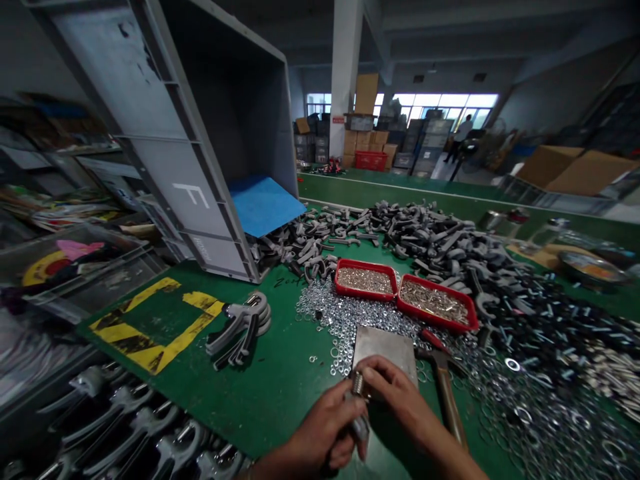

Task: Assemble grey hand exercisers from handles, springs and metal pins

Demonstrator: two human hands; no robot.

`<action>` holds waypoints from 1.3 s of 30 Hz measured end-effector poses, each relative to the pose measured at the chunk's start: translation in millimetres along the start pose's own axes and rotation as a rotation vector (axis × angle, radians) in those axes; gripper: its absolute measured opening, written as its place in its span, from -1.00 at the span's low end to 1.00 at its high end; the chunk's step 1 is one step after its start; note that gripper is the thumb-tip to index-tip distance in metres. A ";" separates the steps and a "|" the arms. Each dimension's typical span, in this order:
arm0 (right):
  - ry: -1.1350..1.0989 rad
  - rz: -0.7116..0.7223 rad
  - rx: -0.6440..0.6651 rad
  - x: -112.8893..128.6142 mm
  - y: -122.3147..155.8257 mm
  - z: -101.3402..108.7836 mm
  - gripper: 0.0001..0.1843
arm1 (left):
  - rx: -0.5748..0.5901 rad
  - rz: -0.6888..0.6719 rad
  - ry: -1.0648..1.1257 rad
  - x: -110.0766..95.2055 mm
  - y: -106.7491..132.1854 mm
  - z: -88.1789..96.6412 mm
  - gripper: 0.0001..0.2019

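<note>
My left hand [330,427] is wrapped round a grey handle piece [359,427], mostly covered by the fingers. A metal coil spring [357,383] stands at the top of that piece, and the thumb and fingers of my right hand [393,387] pinch at it. Just beyond my hands lies a square metal plate [385,343]. To its right rests a hammer [445,387] with a wooden handle. Several assembled hand grips [243,327] with grey handles lie together on the green table [280,400] to the left.
Two red trays [367,299] of small metal pins stand amid loose nuts and rings. Behind them are heaped grey handles [435,233]; black parts [550,320] lie rightward. A tilted grey crate [190,180] stands left. More grips [150,427] fill the lower left. A person [463,133] stands far back.
</note>
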State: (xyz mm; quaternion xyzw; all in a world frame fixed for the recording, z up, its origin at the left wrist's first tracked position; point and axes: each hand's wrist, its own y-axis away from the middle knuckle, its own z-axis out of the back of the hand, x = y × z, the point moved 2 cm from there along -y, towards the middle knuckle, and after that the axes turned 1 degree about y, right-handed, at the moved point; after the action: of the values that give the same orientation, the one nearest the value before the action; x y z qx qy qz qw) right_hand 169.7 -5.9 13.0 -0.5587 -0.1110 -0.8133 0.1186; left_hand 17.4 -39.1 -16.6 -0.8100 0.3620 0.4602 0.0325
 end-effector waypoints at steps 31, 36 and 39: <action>0.166 0.103 -0.079 -9.3 -36.4 -14.2 -0.83 | -0.607 -0.523 -0.628 -64.0 9.9 34.5 -0.69; -0.874 -0.241 -0.065 -17.3 13.5 -12.6 -0.71 | -0.495 -0.481 -0.769 -43.9 -16.4 -1.7 -0.68; -1.069 -0.219 -0.074 -17.3 21.0 -11.3 -0.74 | -0.455 -0.453 -0.837 -27.4 -32.4 -11.4 -0.64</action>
State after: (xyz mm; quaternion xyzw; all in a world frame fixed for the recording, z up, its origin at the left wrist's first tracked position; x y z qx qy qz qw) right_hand 172.5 -28.1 -6.1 -0.8832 -0.1848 -0.4269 -0.0593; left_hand 37.0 -4.4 2.0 -0.6015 0.0247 0.7927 0.0963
